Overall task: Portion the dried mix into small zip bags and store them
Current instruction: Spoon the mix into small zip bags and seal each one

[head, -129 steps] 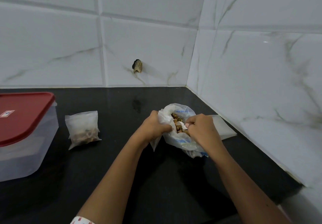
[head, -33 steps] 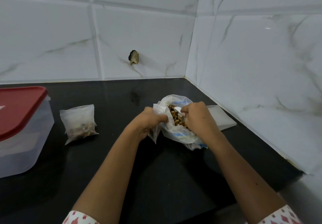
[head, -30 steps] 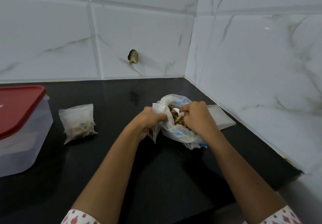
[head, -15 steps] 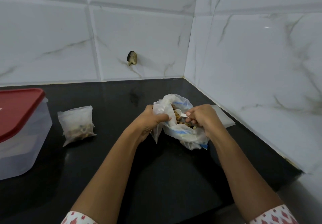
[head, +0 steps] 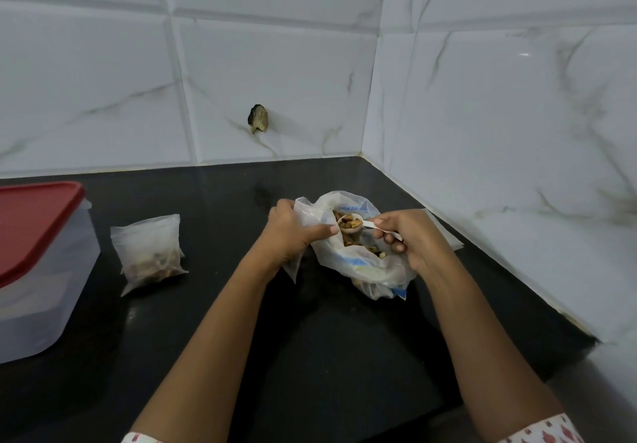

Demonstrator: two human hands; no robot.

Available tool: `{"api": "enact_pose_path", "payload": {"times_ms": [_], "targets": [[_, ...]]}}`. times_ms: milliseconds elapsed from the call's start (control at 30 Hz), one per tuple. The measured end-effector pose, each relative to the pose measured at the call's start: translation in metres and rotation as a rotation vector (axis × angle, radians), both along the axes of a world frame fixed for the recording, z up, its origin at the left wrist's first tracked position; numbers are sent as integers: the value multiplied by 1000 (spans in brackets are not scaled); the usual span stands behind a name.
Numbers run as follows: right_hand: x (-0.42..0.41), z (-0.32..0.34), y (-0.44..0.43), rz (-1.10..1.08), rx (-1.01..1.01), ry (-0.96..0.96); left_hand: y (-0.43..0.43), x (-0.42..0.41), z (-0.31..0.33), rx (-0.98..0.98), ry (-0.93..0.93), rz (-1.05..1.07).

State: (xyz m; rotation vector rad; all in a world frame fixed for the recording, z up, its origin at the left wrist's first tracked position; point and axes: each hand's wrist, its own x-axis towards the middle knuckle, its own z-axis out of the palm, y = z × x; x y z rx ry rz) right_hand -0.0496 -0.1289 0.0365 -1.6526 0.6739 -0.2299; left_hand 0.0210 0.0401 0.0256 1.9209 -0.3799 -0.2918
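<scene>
At nine o'clock from the open bag, well apart, the red-lidded container (head: 38, 263) sits closed. Nearer in on the same line, one filled zip bag (head: 150, 253) lies on the black counter (head: 310, 356). Our left hand (head: 293, 232) is clenched round the left rim of the big bag of mix (head: 365, 266), thumb across the plastic. A clear flap hangs below the fist, and we cannot tell whether it is a small bag.

The change is at the mouth. A second ago our right hand (head: 410, 239) was knuckles-down in the bag. Now it has drawn back toward three o'clock, and the white spoon (head: 350, 227) shows, heaped with mix and level, just beside the left thumb. The right fingers are curled, pinching the handle against the thumb. We judge a portion is scooped and ready to tip into a small bag. Flat empty bags (head: 451, 241) lie at three o'clock, partly behind that hand.
</scene>
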Motion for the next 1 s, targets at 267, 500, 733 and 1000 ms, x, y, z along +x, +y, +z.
{"api": "enact_pose_path", "payload": {"times_ms": [267,500,733,1000], "targets": [[-5,4,3,-42,-86,-133,-2,-4,2,35,-225,-44],[-9,26,11,64,101,-339,-2,-4,7,104,-310,-59],[-8,33,36,224,-321,-285,0,-6,8,-18,-258,-45],[-9,24,46,245,-1054,-542,-1,-6,7,-160,-214,13]]}}
